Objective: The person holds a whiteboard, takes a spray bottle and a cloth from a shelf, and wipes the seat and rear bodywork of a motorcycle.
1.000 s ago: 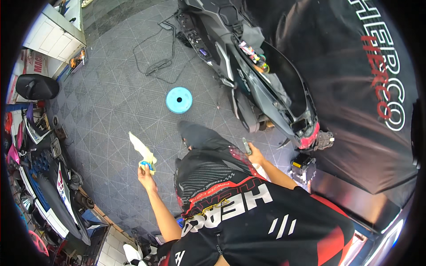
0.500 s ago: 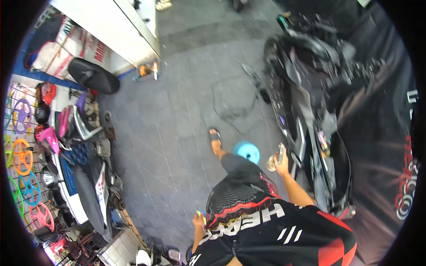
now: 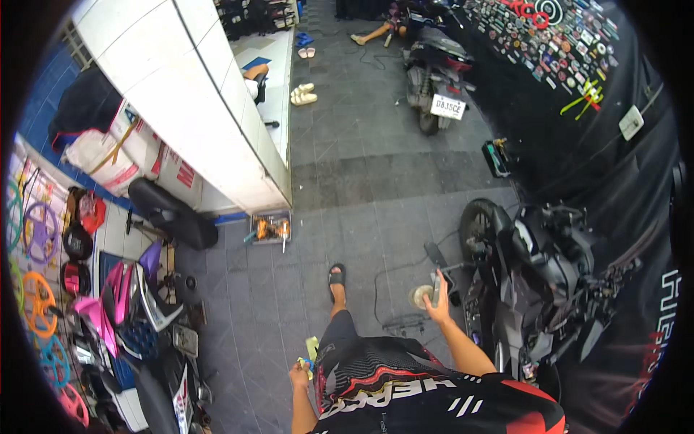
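Observation:
My right hand [image 3: 440, 311] is out in front to the right, its fingers closed round a round, pale beige disc-like object [image 3: 420, 296]. A narrow grey piece shows between the fingers, too small to name. Low beside my left hip, my left hand [image 3: 299, 375] is closed on a small yellow-and-blue packet [image 3: 305, 363]. A pale yellow-green strip [image 3: 311, 346] sticks up just beyond it. To the right of my right hand stands a dark motorcycle [image 3: 535, 275] with parts of its bodywork off.
A tray of orange tools [image 3: 270, 227] lies by the white tiled partition [image 3: 217, 94]. Another scooter [image 3: 439, 72] stands ahead, with a person's leg [image 3: 376, 33] beside it. A green toolbox [image 3: 497, 158] sits at right. A pink-and-black scooter [image 3: 155, 362] lines the left; a cable [image 3: 377, 289] crosses the floor.
I have moved forward and my view has lifted, bringing the far scooter and toolbox in. The blue round container by my leg is out of sight. Both hands keep their hold.

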Demonstrator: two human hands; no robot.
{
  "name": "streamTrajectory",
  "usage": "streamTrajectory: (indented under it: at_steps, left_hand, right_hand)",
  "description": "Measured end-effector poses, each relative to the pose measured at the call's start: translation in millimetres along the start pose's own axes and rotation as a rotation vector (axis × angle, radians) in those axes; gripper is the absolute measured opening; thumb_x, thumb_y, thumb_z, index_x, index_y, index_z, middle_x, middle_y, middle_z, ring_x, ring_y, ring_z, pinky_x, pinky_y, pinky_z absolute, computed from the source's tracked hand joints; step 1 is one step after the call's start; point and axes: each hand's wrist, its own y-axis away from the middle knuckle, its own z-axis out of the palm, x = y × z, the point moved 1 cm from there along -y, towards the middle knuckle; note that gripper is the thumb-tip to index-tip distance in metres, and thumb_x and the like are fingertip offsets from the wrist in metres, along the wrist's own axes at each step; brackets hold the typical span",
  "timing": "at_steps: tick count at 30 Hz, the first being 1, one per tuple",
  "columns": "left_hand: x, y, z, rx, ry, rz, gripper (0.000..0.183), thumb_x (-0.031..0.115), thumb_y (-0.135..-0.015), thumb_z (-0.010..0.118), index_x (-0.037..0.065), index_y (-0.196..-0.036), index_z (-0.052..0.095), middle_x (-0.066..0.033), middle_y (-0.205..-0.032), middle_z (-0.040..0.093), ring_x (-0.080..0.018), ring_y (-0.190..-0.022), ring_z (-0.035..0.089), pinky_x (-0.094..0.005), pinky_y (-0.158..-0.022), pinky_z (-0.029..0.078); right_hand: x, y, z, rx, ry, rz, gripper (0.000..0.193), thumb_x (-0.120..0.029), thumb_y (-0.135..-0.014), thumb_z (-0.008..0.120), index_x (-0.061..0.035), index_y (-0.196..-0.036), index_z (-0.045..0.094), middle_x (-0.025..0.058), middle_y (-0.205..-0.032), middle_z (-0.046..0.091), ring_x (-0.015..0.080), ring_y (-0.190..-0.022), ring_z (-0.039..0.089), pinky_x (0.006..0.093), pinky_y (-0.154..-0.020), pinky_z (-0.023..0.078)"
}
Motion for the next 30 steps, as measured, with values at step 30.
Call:
streamTrajectory:
  at_steps: [30]
  left_hand:
    - [831.4, -518.6, 516.9, -0.275, 0.100, -0.129, 0.025, 0.013, -0.093, 0.072, 0.001, -0.115, 0.065, -0.0036, -0.094, 0.069, -0.0145, -0.079, 0.065, -0.0298, -0.071, 0.052]
  right_hand:
    - [120.2, -973.3, 98.9, 0.153, 0.194, 0.318, 0.086, -0.017, -0.082, 0.073, -0.0012, -0.153, 0.029, 0.0294, -0.144, 0.041, 0.0471, -0.131, 0.044, 0.0510, -0.112, 0.036]
